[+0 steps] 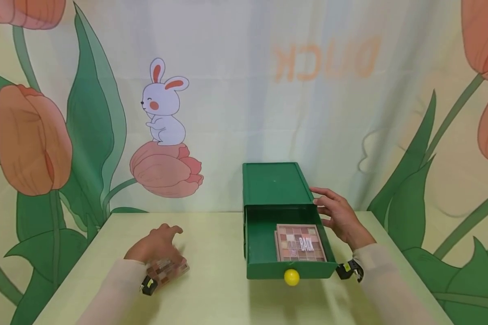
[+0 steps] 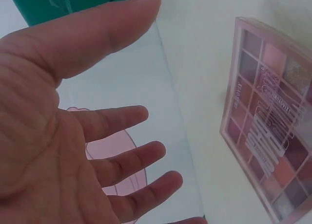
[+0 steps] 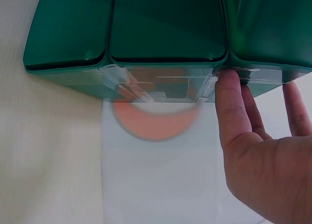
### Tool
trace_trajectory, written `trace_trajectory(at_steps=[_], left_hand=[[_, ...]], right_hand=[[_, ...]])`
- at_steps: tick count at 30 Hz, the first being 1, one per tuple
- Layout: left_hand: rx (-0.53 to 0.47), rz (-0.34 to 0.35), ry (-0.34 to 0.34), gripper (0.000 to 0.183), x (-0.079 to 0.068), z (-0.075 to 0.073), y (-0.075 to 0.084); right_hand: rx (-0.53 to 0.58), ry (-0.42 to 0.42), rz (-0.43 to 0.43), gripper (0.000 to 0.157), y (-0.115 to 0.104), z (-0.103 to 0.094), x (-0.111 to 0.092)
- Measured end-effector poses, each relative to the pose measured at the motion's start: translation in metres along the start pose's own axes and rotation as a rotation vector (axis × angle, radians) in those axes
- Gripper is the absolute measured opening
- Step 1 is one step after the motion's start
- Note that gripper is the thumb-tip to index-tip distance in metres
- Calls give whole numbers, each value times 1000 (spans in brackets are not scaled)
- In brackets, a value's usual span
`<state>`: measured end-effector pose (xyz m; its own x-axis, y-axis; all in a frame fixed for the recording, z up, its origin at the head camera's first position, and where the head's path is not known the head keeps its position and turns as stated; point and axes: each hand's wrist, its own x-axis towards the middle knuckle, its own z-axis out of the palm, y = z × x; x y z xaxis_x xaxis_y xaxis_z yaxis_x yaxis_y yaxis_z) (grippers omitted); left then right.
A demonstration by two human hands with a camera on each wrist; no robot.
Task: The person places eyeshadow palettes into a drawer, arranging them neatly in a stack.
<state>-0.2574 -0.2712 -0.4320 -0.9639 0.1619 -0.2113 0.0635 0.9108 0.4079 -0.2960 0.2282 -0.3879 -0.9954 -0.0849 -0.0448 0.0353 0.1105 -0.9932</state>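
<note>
Two palettes show on the bench [image 1: 227,243]. Largest, the green box [image 1: 276,185] sits at the far edge, its drawer [image 1: 286,268] pulled out with one palette [image 1: 301,243] inside. Right hand [image 1: 337,214] rests straight-fingered against the box's side. Left hand [image 1: 156,246], grip wide, hovers over the second palette [image 1: 168,271] near the left edge.

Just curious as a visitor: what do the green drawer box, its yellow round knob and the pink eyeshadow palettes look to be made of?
The green drawer box looks like glossy moulded plastic: smooth walls with soft sheen in the right wrist view. The yellow round knob seems smooth plastic too. The eyeshadow palette in the drawer and the palette on the table appear to have clear hard plastic cases, judging by the transparent edge, over matte powder squares.
</note>
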Motion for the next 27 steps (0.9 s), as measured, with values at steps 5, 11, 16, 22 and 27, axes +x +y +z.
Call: trace_trajectory(at_steps=[5, 11, 16, 22, 27], left_hand=[[20, -41, -6, 95, 7, 12, -3], [22, -57, -18, 95, 10, 22, -7], [-17, -64, -45, 91, 11, 25, -10], [40, -81, -56, 84, 11, 30, -11], [82, -52, -20, 86, 12, 35, -15]], right_hand=[[-4, -1, 4, 54, 2, 0, 0], [-4, 5, -2, 54, 1, -1, 0], [-6, 13, -5, 53, 0, -1, -1], [2, 10, -5, 53, 1, 0, -1], [-2, 12, -5, 53, 2, 0, -1]])
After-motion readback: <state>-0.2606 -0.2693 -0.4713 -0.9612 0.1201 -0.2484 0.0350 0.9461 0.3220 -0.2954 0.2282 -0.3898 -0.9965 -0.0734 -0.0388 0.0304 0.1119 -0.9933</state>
